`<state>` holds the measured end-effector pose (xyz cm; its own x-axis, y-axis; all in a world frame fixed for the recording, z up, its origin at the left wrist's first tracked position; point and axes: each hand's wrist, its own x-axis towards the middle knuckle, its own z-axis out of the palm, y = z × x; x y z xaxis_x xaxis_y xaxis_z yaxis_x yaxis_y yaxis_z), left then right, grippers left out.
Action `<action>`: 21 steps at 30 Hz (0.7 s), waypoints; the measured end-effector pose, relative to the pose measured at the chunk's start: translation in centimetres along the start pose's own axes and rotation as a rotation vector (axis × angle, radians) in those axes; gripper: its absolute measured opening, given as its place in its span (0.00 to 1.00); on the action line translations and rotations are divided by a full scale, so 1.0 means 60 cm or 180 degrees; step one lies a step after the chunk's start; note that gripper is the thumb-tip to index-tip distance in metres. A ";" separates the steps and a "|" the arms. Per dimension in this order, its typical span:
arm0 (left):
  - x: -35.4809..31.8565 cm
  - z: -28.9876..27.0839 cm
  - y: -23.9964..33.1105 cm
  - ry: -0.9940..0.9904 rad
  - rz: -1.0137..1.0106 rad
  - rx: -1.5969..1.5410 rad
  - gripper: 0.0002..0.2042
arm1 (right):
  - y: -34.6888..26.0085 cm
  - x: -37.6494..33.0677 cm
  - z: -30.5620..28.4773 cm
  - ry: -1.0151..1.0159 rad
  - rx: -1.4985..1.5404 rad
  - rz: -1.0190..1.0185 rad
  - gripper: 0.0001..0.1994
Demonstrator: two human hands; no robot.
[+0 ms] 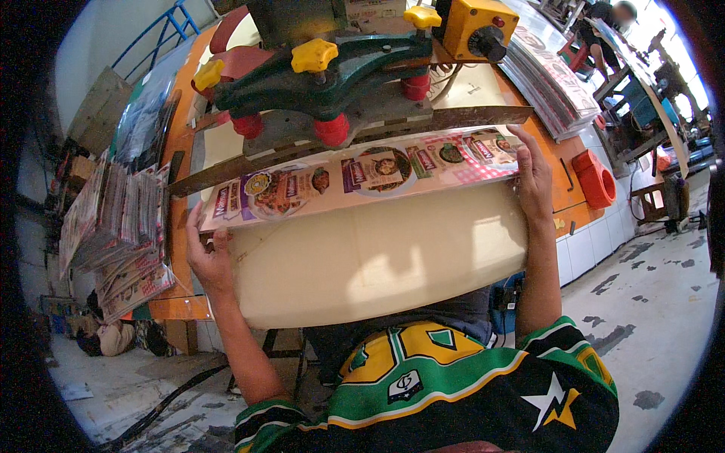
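Observation:
A long printed sheet (321, 183) with pictures of food lies across the cream work board (377, 260), its far side close to the machine's metal bar (483, 115). My left hand (210, 253) grips its left end, thumb on the near edge and fingers along the side. At the right end my right hand (533, 172) holds the sheet, fingers reaching over the far corner. Behind the bar stands a machine with a dark green casting (355, 75), yellow star knobs (314, 57) and red cylindrical feet (331, 130).
A yellow control box (476, 30) with a black dial sits at the machine's right. Piles of printed sheets stand at the left (113, 219) and far right (547, 79). A red tape-dispenser-like object (593, 179) and a hex key (566, 174) lie near the right edge. Another person (600, 34) is in the background.

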<state>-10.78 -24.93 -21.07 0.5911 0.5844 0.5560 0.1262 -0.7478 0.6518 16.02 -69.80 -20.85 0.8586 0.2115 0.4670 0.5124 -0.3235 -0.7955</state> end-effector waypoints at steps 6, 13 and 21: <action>0.001 0.001 -0.001 -0.0228 0.0053 -0.0009 0.36 | 0.021 -0.002 -0.004 -0.0185 0.0186 0.0319 0.24; 0.003 -0.006 0.006 -0.0267 0.0016 0.0659 0.24 | 0.019 -0.001 -0.006 -0.0208 -0.0095 0.0146 0.25; 0.003 -0.003 0.016 -0.0215 -0.0162 0.0541 0.21 | 0.021 -0.004 -0.009 -0.0105 0.0021 -0.0024 0.23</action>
<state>-10.72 -25.48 -20.27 0.6319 0.6046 0.4848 0.2866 -0.7636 0.5786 16.47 -70.74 -21.78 0.8536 0.2443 0.4600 0.5185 -0.3156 -0.7947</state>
